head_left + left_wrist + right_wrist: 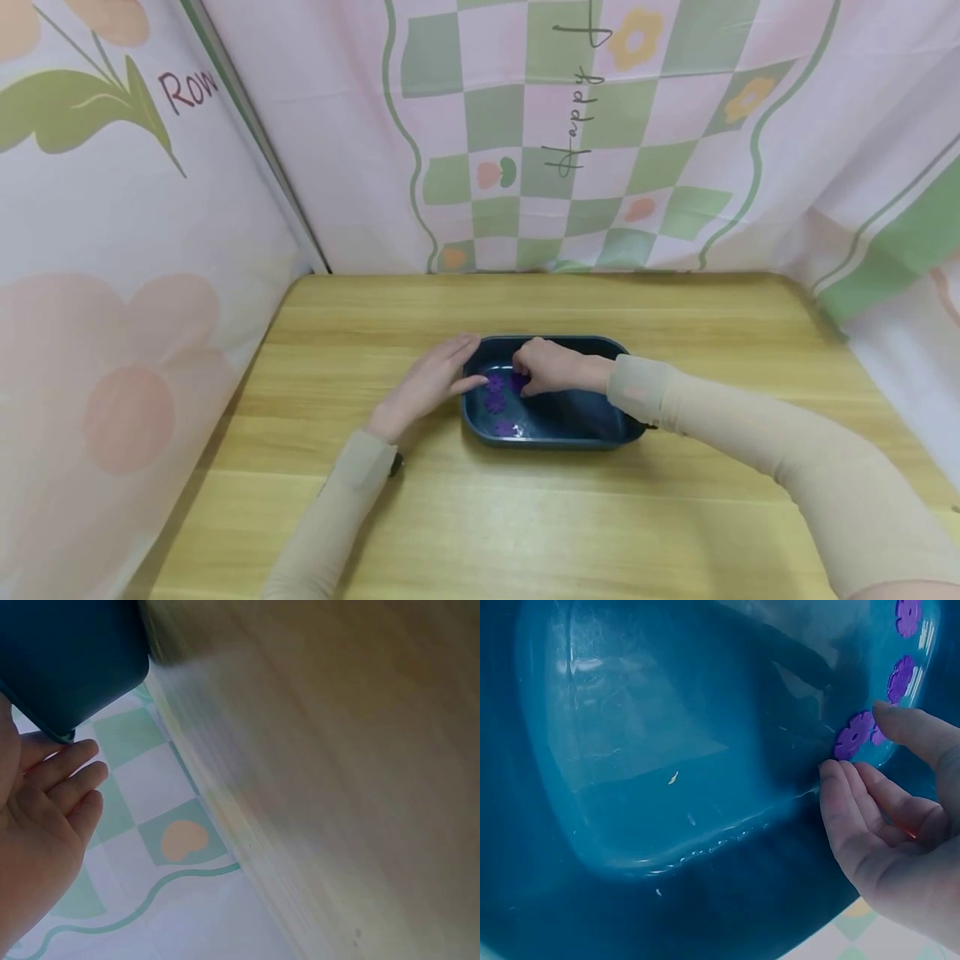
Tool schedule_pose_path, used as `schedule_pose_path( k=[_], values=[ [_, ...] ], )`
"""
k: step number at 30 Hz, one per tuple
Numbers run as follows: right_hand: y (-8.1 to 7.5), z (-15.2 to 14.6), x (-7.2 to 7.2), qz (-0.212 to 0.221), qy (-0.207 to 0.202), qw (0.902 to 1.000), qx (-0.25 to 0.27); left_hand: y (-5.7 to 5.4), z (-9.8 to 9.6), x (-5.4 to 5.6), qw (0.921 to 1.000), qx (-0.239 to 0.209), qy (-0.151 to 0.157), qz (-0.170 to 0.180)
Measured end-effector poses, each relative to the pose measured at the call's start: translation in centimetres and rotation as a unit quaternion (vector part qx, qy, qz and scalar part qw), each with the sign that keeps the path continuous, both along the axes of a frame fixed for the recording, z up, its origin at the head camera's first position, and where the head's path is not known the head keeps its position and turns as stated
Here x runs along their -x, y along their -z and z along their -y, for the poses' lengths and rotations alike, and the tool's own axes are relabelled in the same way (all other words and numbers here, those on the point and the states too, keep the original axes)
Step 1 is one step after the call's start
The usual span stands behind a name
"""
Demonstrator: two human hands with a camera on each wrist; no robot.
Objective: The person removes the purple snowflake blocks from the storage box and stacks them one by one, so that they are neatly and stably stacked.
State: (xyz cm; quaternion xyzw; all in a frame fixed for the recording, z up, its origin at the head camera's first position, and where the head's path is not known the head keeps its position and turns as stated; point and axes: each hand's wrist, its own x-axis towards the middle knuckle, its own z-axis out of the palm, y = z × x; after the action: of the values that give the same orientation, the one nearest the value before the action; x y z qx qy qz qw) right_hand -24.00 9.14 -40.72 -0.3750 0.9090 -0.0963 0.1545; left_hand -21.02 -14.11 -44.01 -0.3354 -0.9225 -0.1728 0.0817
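A dark blue plastic basin [562, 425] with rounded corners sits on the table. Inside it, my right hand [551, 367] reaches down and pinches a purple flower-shaped disc [853, 736] between thumb and fingertips. Three more purple flower discs [496, 402] lie in a row along the basin's left end; in the right wrist view one disc [879, 733] is partly hidden behind the held one and the thumb. My left hand [427, 379] is at the basin's left end, fingers extended along the outside of the rim and thumb over the edge. The left wrist view shows its fingertips at the rim's corner.
The wood-grain table [315, 400] extends around the basin on all sides. Patterned cloth [547, 125] hangs behind the table's far edge, with more cloth [150, 233] at the left and right. Small pale specks [673, 778] show on the basin's floor.
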Motion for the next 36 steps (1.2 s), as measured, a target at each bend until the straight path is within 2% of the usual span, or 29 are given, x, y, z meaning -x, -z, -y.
schedule_pose_path(
  k=[11,24,36],
  values=[
    [0.31,0.23,0.07,-0.011,-0.006,0.9998,-0.015,0.07,-0.03,0.15,1.0,-0.001,0.002,-0.001],
    [0.38,0.6,-0.3,-0.007,0.014,0.9996,-0.023,0.07,0.0,0.07,0.9999,0.008,-0.006,0.008],
    [0.5,0.79,-0.24,-0.005,0.004,0.9992,-0.04,0.13,0.02,0.11,0.9999,0.012,-0.002,0.006]
  ],
)
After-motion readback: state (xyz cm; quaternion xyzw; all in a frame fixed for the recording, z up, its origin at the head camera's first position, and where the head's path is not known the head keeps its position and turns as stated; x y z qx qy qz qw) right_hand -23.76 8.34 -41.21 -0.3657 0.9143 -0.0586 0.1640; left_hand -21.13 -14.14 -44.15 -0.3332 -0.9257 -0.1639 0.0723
